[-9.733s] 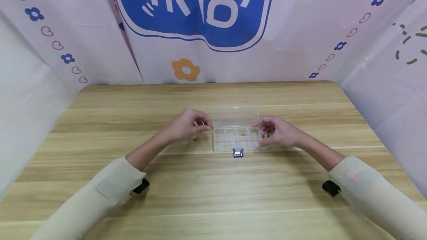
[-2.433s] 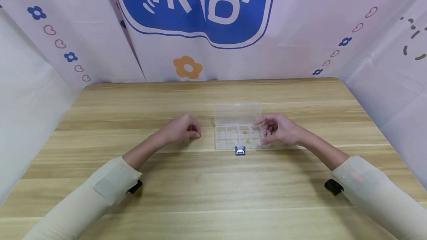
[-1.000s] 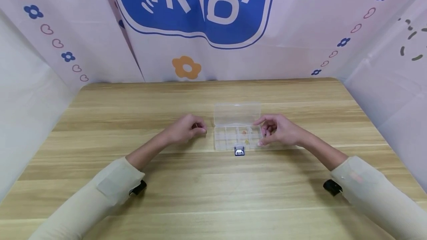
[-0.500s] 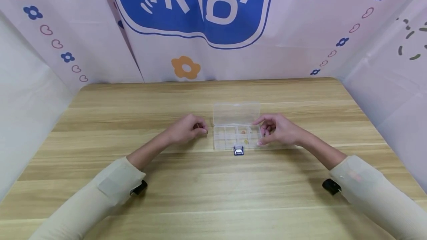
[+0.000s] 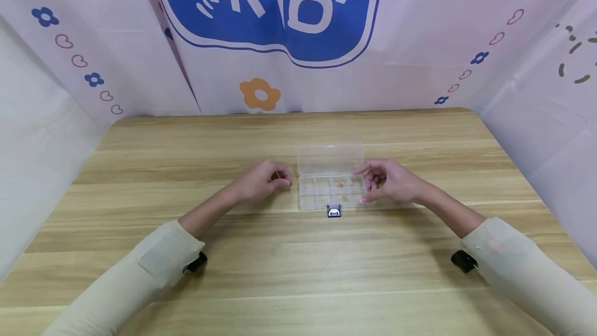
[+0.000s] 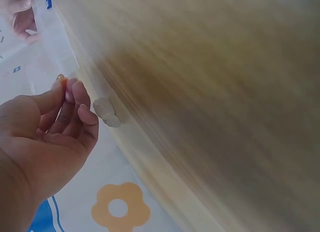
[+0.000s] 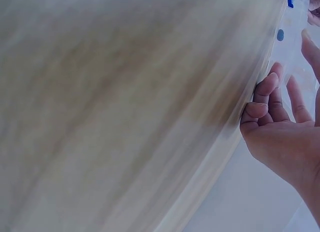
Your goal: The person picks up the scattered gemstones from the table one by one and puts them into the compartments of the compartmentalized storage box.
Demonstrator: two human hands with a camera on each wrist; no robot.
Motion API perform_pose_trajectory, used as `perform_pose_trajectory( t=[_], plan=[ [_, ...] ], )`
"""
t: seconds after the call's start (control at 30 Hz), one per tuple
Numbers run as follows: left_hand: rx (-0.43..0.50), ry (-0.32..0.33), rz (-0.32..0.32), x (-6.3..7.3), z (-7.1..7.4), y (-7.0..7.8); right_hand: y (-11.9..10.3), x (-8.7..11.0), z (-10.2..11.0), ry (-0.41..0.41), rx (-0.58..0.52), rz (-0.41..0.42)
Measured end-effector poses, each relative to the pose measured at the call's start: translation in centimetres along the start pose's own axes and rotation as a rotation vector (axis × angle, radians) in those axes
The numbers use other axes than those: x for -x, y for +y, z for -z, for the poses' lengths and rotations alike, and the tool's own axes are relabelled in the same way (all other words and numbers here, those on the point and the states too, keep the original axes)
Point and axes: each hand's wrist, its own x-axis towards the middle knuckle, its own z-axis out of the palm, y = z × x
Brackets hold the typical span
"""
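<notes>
Between thumb and forefinger my left hand point(image 5: 263, 183) pinches a small orange translucent piece point(image 6: 62, 78), just left of a clear plastic compartment box point(image 5: 308, 200). Clear rounded pebbles point(image 6: 104, 108) lie on the table below that hand; in the head view the hand hides them. The box's lid point(image 5: 330, 159) is open and leans back. In its compartments are a small orange piece point(image 5: 340, 185) and a yellowish one point(image 5: 344, 198). My right hand point(image 5: 392, 181) holds the box's right end, thumb at the front corner and forefinger at the back.
A blue latch point(image 5: 333, 211) hangs at the box's front edge. A dark oval piece point(image 7: 280, 35) shows at the box in the right wrist view. The wooden table point(image 5: 317, 274) ends at a printed cloth backdrop point(image 5: 373, 89).
A yellowish piece now sits in a front compartment that held none in the oldest frame. Over the last seconds my left hand has shifted right, nearer the box. My right hand stays put.
</notes>
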Motion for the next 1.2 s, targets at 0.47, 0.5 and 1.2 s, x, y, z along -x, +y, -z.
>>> perform_pose_trajectory(
  t=[0.47, 0.5, 1.2],
  plan=[
    [-0.006, -0.016, -0.019, -0.3, -0.2, 0.7, 0.0, 0.1, 0.0, 0.002, -0.011, 0.004],
    [-0.005, -0.015, -0.016, -0.3, -0.2, 0.8, 0.0, 0.1, 0.0, 0.001, -0.012, 0.004],
    [0.015, -0.016, -0.005, -1.1, -0.2, 1.5, 0.1, 0.0, 0.0, 0.002, -0.008, 0.013]
  ],
)
